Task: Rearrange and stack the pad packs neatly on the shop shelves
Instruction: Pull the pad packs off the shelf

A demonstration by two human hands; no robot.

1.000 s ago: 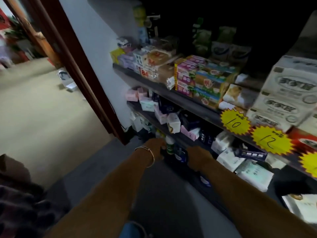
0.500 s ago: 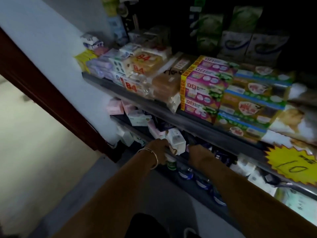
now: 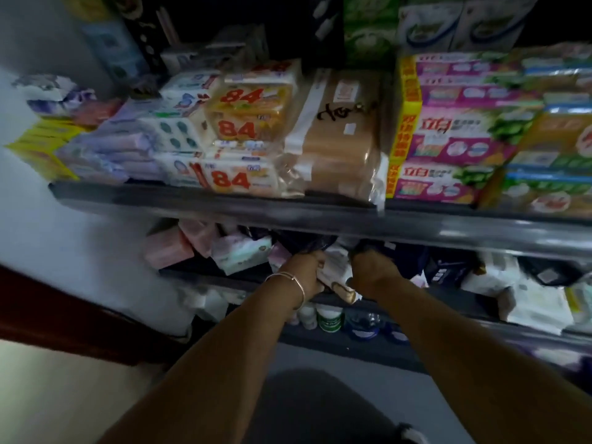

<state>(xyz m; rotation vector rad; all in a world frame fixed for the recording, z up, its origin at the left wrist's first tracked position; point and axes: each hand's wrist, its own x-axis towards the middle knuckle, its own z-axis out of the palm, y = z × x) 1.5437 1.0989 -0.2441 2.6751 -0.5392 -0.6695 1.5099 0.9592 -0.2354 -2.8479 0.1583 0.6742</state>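
Both my hands reach into the middle shelf [image 3: 224, 277], just under the edge of the upper shelf [image 3: 320, 216]. Between them sits a white pad pack [image 3: 336, 270] with a tan end that pokes out over the shelf's front. My left hand [image 3: 309, 272], a bangle on its wrist, curls round the pack's left side. My right hand [image 3: 371, 272] curls round its right side. Dark navy packs [image 3: 304, 241] lie right behind the fingers. Pink packs [image 3: 166, 251] and a white-green pack [image 3: 243, 256] lie jumbled to the left. The fingertips are hidden in shadow.
The upper shelf carries stacked soap bars marked 84 [image 3: 243, 129], a brown taped parcel [image 3: 339, 139] and colourful boxes [image 3: 455, 136]. Small bottles [image 3: 330, 318] stand on the bottom shelf. More white and dark packs [image 3: 531, 299] lie to the right. A dark red door frame [image 3: 64, 318] stands at left.
The view has swung closer and up towards the shelves. Both hands rose from the bottom shelf by the bottles to the middle shelf and closed round the white pack.
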